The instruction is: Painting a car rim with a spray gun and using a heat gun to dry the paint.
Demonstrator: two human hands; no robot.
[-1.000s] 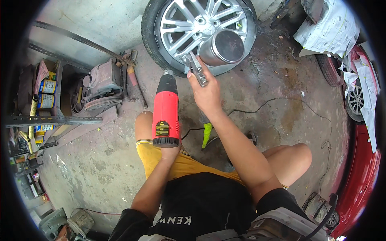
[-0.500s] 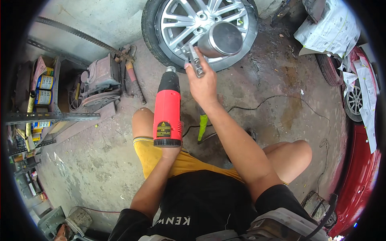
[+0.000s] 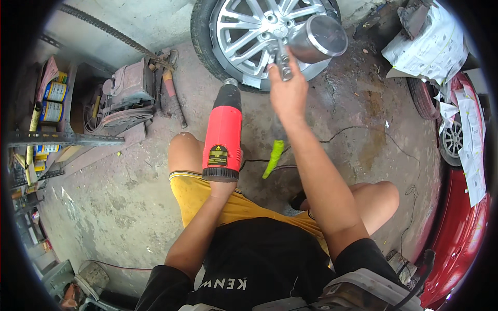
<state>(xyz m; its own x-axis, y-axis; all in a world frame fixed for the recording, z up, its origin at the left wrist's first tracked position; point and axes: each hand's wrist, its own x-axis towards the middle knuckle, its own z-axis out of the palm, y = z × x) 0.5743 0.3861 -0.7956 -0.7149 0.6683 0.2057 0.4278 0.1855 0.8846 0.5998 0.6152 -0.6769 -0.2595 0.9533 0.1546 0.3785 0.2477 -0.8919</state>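
My left hand [image 3: 222, 189] grips a red and black heat gun [image 3: 223, 135], its nozzle at the lower edge of a silver alloy wheel [image 3: 244, 20] with a tire, lying on the floor. My right hand [image 3: 288, 93] is closed on a metal spray gun [image 3: 319, 39] with a cylindrical cup, held over the wheel's lower right half. A bright green wrapped piece [image 3: 273, 158] shows below that hand. Grey masking material [image 3: 250, 80] lies around part of the rim's edge. My bent legs in yellow shorts are beneath my arms.
A shelf [image 3: 67, 139] with cans stands left, beside a dusty machine [image 3: 124, 90] and a long-handled tool [image 3: 174, 98]. At right are paper-covered parts [image 3: 425, 41], spare wheels [image 3: 451, 140] and a red car panel [image 3: 451, 233]. A black cable [image 3: 353, 128] crosses the concrete floor.
My right hand and the spray gun have moved up and to the right, toward the wheel's hub. The heat gun has shifted slightly up and right. The whole view has shifted a little.
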